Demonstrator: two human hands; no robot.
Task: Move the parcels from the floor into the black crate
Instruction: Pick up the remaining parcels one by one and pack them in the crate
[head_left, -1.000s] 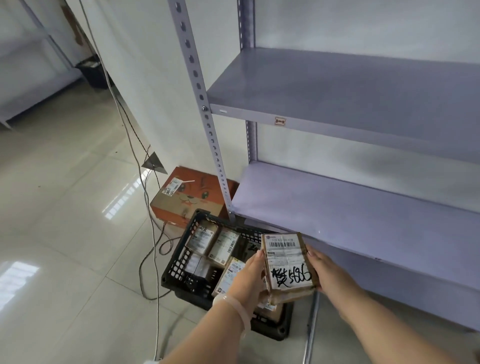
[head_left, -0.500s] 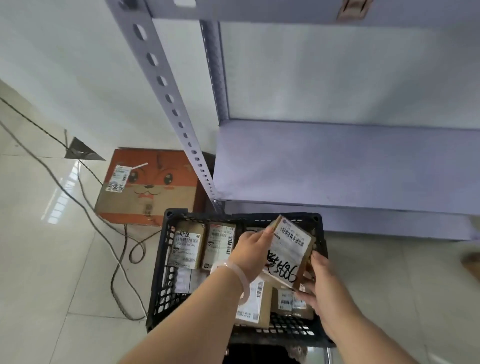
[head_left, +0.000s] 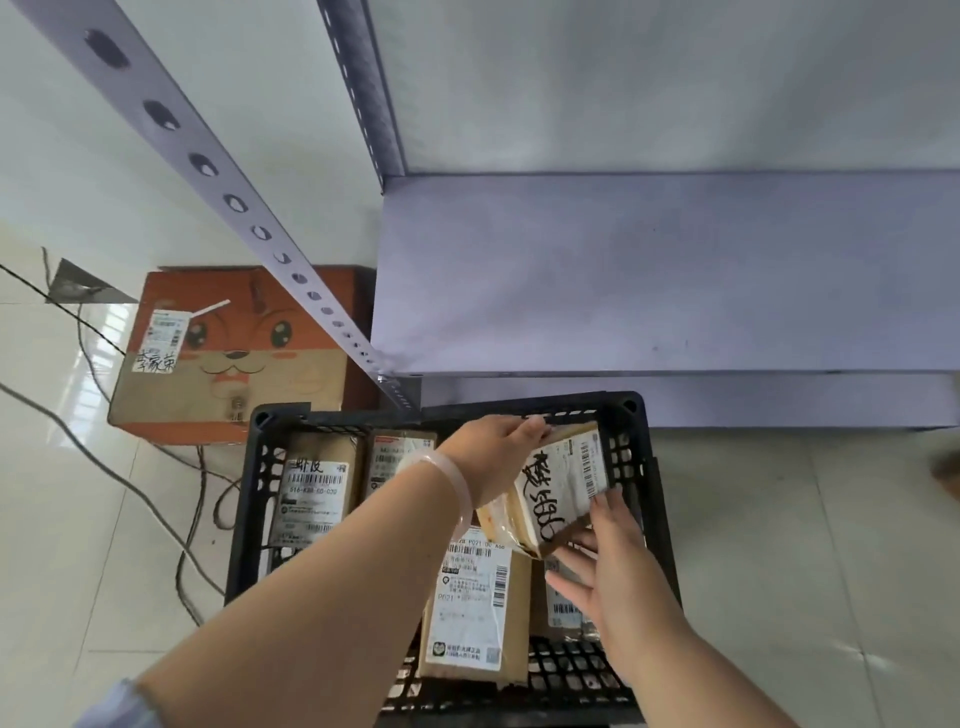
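Note:
A black slatted crate (head_left: 631, 457) stands on the tiled floor below me with several brown labelled parcels lying in it. Tilted over its right half is a small brown parcel (head_left: 563, 483) with a white label and black handwriting. My left hand (head_left: 493, 457) grips that parcel along its top left edge. My right hand (head_left: 608, 566) has its fingers spread, touching the parcel's lower right corner. One parcel (head_left: 470, 608) lies under my hands and another parcel (head_left: 314, 493) lies at the crate's left.
An orange cartoon-face carton (head_left: 228, 358) sits on the floor beyond the crate's left corner. A grey metal shelf (head_left: 649, 270) and its perforated upright (head_left: 234, 202) rise just behind the crate. Cables (head_left: 104, 467) trail over the tiles at left.
The handwritten parcel has gone down toward the crate's right side and tipped over. My right hand has loosened and now only touches the lower corner. My view has moved closer to the crate.

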